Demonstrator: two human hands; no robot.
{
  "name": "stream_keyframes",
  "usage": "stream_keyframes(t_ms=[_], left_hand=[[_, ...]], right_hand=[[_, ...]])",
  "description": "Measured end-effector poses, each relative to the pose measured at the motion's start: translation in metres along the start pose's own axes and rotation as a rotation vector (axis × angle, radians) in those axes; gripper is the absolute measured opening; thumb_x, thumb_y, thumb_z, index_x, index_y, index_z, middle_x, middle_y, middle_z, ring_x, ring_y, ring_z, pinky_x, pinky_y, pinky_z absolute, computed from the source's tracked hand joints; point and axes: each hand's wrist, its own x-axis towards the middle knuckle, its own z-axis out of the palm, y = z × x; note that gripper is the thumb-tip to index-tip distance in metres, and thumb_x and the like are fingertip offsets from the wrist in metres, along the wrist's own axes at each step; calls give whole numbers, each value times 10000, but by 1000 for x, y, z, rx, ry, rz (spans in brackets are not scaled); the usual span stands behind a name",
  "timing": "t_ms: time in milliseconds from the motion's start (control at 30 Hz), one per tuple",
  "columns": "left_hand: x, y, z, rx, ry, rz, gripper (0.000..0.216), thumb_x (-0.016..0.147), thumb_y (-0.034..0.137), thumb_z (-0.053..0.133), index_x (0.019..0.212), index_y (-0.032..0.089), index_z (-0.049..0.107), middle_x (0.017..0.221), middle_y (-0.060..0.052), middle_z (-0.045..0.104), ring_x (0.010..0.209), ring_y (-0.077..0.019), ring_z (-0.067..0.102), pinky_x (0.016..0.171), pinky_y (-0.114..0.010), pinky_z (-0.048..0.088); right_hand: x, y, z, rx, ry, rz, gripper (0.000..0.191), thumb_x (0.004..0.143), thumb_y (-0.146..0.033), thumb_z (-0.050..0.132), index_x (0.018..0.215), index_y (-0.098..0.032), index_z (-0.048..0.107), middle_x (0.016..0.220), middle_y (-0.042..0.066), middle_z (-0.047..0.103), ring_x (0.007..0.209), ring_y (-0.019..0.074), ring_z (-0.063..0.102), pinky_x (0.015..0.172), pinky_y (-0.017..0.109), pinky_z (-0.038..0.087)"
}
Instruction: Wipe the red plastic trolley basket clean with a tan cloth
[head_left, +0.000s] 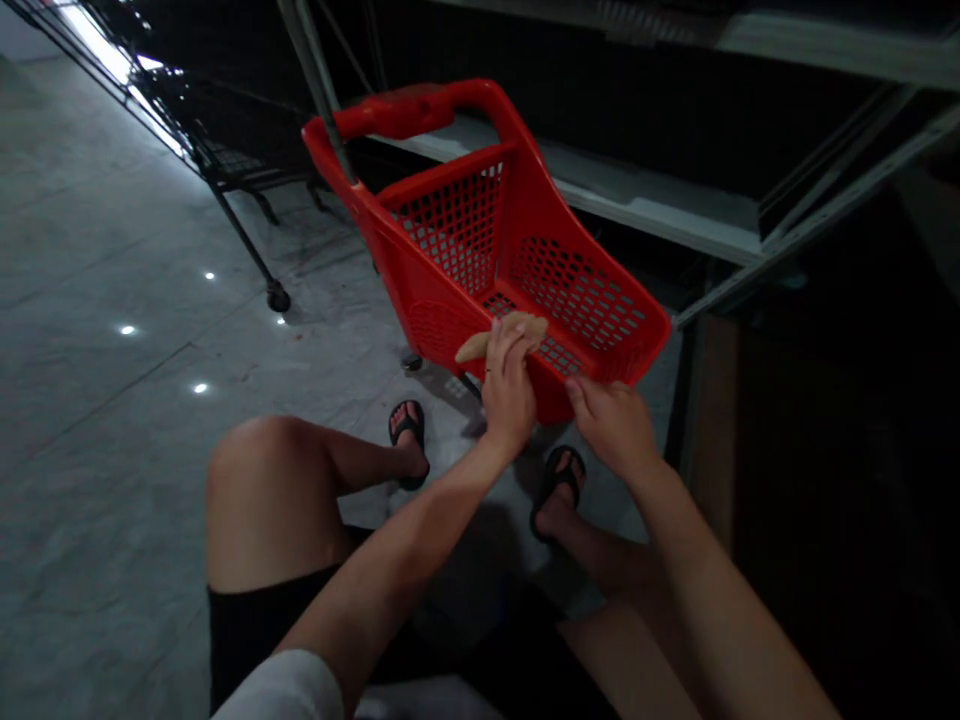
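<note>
A red plastic shopping cart (pixel 420 290) with perforated walls stands in front of me. My left hand (pixel 511 385) presses a tan cloth (pixel 474 347) onto the cart's near side rim, its fingers laid over the cloth. To the right, my right hand (pixel 613 425) grips the rim near the cart's front corner, thumb on top and the other fingers partly hidden. Nothing lies on the visible part of the basket floor.
A dark metal rack on casters (pixel 277 295) is at the left. Behind the cart runs a pale shelf frame (pixel 667 215). My sandalled feet (pixel 409 440) rest on grey floor tiles (pixel 112 450). The right side is dark.
</note>
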Motion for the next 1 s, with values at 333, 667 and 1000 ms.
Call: stream_keyframes(t_ms=[333, 667, 1000], left_hand=[[26, -35, -47, 90, 124, -74, 435, 1136, 227, 325, 1425, 227, 650, 1602, -130, 635, 1623, -235, 479, 1374, -521, 388], [87, -61, -53, 221, 123, -601, 335, 1037, 67, 389, 1090, 183, 699, 1247, -147, 758, 1308, -272, 696, 1200, -505, 539], [-74, 69, -25, -35, -273, -621, 455, 1067, 177, 419, 1441, 203, 677, 1523, -166, 687, 1480, -285, 636, 1235, -464, 588]], right_hand=[[-28, -14, 14, 37, 87, -322, 567, 1134, -419, 280, 1244, -271, 816, 899, 104, 871, 818, 310, 852, 687, 397, 654], [-41, -26, 24, 426, 126, -425, 747, 1121, -408, 262, 1797, -451, -53, 1532, 3, 708, 1154, 339, 832, 900, 509, 756], [-10, -8, 16, 423, 120, -214, 572, 1130, -398, 381, 1677, -358, 542, 1303, 51, 841, 1021, 303, 858, 893, 418, 710]])
